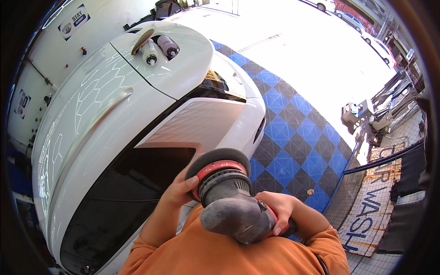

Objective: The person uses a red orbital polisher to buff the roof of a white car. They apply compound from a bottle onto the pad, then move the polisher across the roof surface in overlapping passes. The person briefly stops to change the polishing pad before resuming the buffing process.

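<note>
An orbital car polisher point(233, 202), black with a red ring, is held close against the chest of my orange shirt. My left hand point(184, 187) grips it at the edge of its round pad, thumb over the red ring. My right hand point(280, 211) is wrapped around the rear body, beside the red trim. The pad point(220, 154) points away from me towards the side of a white car point(213, 123). Two squeeze bottles, a white one point(150, 51) and a paler purple one point(167, 45), lie in the rear spoiler's opening, with a round brownish pad point(142, 42) leaning beside them.
The car's dark side window point(123, 202) is close on the left. Blue and grey floor tiles point(297, 127) lie beyond the rear bumper. At the right are a wire fence with a painted sign board point(373, 202) and a piled stand of cloths point(395, 92). Parked cars are farther off.
</note>
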Demonstrator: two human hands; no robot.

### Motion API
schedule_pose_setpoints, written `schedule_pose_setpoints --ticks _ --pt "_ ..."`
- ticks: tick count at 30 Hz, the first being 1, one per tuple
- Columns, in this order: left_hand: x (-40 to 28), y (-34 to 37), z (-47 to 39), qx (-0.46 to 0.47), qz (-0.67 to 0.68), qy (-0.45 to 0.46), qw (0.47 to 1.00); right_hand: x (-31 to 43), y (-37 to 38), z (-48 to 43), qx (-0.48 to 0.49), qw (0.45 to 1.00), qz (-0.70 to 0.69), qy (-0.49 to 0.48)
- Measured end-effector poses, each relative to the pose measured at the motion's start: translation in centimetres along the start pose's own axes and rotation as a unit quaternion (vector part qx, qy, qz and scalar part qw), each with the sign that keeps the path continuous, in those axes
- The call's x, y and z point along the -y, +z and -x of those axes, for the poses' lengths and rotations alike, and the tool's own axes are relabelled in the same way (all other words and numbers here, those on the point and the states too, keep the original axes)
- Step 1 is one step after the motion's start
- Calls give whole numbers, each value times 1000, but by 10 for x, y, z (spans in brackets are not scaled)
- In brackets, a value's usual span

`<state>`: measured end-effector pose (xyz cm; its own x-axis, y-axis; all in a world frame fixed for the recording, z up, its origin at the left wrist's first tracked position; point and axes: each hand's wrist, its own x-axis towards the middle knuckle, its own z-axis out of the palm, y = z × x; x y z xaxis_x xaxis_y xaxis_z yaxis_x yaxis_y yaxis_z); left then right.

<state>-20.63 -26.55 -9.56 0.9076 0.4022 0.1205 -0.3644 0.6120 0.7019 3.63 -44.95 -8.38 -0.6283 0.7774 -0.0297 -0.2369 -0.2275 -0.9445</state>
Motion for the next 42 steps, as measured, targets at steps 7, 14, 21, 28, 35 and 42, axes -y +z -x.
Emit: schedule_pose_setpoints --ticks 7,14,21,28,35,42 --pt "8 17 -1 -134 121 -75 981 -10 -3 1 -1 997 -40 -66" --pt "23 17 -4 -156 175 -53 971 -15 0 10 -26 992 -118 -45" --pt "31 24 -4 -223 173 -42 958 -28 -2 18 -25 983 -164 -74" --pt "31 29 -4 -221 112 -42 968 -37 -2 23 -11 978 -179 -110" --pt "39 17 -10 -206 121 -54 970 -34 -3 26 -18 988 -144 -52" --pt "40 16 -2 -180 60 -27 982 -30 3 26 -28 986 -153 -67"
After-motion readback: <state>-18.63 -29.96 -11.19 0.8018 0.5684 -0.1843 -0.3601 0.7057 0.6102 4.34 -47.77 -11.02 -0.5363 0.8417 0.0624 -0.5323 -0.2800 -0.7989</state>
